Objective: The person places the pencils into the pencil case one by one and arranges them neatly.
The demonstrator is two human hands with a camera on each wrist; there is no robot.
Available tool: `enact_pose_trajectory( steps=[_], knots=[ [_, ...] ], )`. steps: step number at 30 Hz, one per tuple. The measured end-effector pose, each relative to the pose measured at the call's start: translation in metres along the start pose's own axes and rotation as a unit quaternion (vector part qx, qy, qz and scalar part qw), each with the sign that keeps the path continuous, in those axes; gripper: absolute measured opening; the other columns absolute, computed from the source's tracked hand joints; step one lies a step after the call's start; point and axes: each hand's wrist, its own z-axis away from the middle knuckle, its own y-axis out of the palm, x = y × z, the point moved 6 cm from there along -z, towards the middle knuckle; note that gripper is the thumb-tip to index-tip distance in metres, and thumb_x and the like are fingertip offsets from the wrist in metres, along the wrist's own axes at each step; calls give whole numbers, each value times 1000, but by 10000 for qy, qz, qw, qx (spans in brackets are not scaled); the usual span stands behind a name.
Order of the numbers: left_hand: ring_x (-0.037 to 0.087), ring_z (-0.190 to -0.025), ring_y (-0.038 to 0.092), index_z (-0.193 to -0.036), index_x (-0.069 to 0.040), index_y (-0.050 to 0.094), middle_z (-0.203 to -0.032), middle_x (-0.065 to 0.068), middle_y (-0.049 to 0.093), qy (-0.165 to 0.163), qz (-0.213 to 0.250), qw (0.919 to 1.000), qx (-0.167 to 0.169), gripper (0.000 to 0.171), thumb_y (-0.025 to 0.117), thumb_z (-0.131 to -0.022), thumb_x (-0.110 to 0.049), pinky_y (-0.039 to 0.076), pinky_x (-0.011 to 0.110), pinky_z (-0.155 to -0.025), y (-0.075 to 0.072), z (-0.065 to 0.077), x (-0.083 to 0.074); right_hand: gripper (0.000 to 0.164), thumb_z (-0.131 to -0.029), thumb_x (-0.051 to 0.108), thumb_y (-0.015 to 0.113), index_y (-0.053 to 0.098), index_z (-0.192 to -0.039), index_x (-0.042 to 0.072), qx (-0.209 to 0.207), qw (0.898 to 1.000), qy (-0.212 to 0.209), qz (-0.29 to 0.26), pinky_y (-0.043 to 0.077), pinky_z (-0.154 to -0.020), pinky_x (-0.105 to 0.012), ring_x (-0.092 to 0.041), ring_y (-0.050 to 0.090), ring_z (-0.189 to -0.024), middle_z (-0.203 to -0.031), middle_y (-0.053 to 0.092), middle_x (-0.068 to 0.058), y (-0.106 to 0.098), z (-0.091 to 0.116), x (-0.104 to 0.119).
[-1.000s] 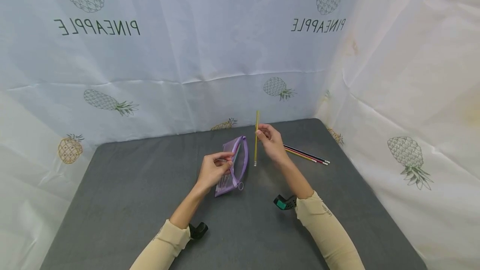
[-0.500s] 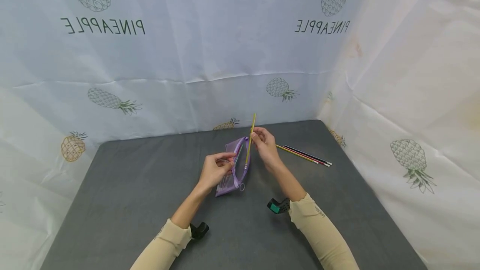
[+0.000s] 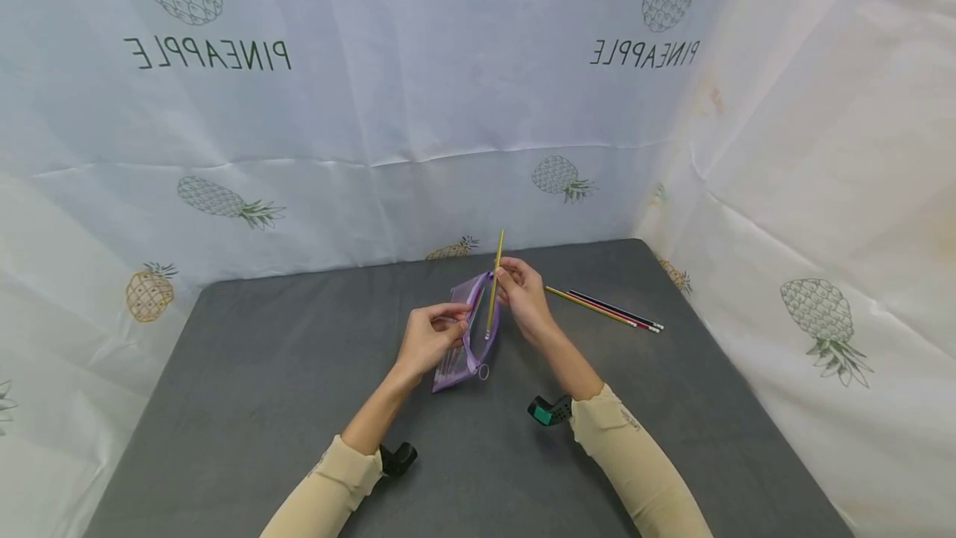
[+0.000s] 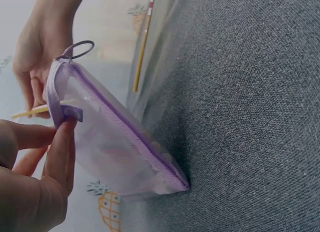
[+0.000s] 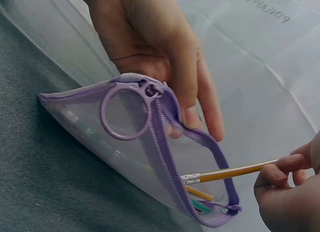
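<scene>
A purple mesh zip pouch [image 3: 452, 365] stands tilted on the table, its mouth spread toward the right. My left hand [image 3: 427, 340] pinches the near edge of that mouth between thumb and fingers. In my right hand [image 3: 525, 297] a yellow pencil [image 5: 235, 172] is held near its middle, eraser end down. That white eraser end is at the zip opening in the right wrist view. Inside the pouch lie another yellow pencil [image 5: 200, 193] and a green-ended one [image 5: 201, 206]; the rest of its contents is blurred by the mesh. A ring pull [image 5: 103, 114] hangs from the zip.
Several pencils [image 3: 597, 307], yellow, red and black, lie side by side on the grey table [image 3: 284, 405] to the right of my right hand. White pineapple-print cloth [image 3: 418, 106] hangs behind the table and along its sides.
My right hand has moved left and slightly down, bringing the yellow pencil from beside the pouch to its mouth, with the pencil's top now leaning right. My left hand keeps its pinch.
</scene>
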Motion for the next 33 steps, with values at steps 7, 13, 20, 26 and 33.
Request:
enact_pose_trajectory(
  steps=[7,13,20,26,33],
  knots=[
    [20,-88,79,-126,9,75,-107,26,74,20,19,10000,-51,29,71,-98,7,68,23,-71,1,0,0,27,-112,3,52,53,-135,-13,-10,9998,77,-190,38,-61,-19,-7,43,-67,-87,52,4,2,3,-10],
    [25,-92,80,-127,8,75,-108,26,74,27,66,9999,-70,29,70,-99,7,69,26,-73,-1,1,-1,21,-106,5,62,64,-123,-7,-205,9949,-127,980,46,-66,-18,-8,56,-76,-92,68,-4,-4,8,-18],
    [26,-93,80,-128,7,76,-109,26,73,61,46,10000,-40,29,69,-100,6,69,27,-75,-2,0,-1,10,-94,17,79,78,-99,7,342,9104,-1229,3935,41,-54,-20,-5,52,-58,-92,82,-11,-10,16,-10],
    [18,-89,78,-127,5,77,-110,26,74,61,50,9999,-67,29,70,-99,5,68,24,-73,-3,-2,-1,14,-96,11,78,82,-108,5,115,9038,-1673,3938,41,-58,-20,-6,53,-62,-99,82,-13,-24,4,1],
    [21,-89,78,-127,5,77,-110,26,74,-3,-3,10000,-15,29,71,-99,5,69,25,-74,-1,-1,-1,35,-100,4,73,75,-136,4,324,9002,-1730,3982,43,-62,-21,-7,49,-67,-127,73,-20,-25,-17,-6]
  ],
)
